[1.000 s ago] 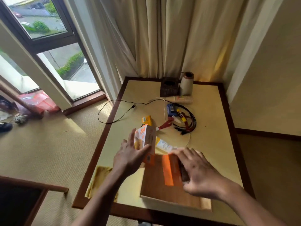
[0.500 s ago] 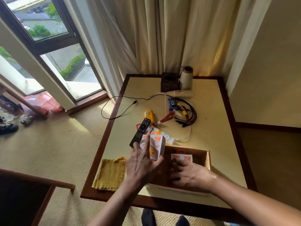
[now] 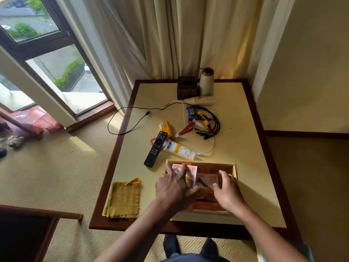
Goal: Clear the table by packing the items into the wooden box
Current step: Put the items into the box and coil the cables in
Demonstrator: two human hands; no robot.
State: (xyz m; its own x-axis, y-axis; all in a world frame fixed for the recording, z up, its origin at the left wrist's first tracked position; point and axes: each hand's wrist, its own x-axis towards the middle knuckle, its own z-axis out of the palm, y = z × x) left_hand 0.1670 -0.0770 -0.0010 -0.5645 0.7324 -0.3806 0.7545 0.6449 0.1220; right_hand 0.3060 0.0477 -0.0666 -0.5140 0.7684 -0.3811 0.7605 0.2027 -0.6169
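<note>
The wooden box (image 3: 234, 169) sits open at the near edge of the table (image 3: 245, 148). My left hand (image 3: 173, 187) grips a white and orange carton (image 3: 192, 172) standing in the box's left part. My right hand (image 3: 227, 189) rests with relaxed fingers on a second orange carton (image 3: 206, 179) lying flat inside the box. Just beyond the box lie a black remote (image 3: 155, 151), a white tube (image 3: 179, 149) and a yellow pack (image 3: 165, 128). Farther back is a tangle of cables (image 3: 209, 125) with a blue item (image 3: 190, 113) and a glue stick (image 3: 203, 118).
A yellow cloth (image 3: 123, 198) lies at the table's near left corner. A stack of paper cups (image 3: 200, 100), a dark woven holder (image 3: 187, 89) and a vase (image 3: 206, 81) stand at the back edge. A black cord (image 3: 120, 121) hangs over the left edge.
My left hand has carried its carton from beside the box down into the box's left part. My right hand stayed on the carton inside.
</note>
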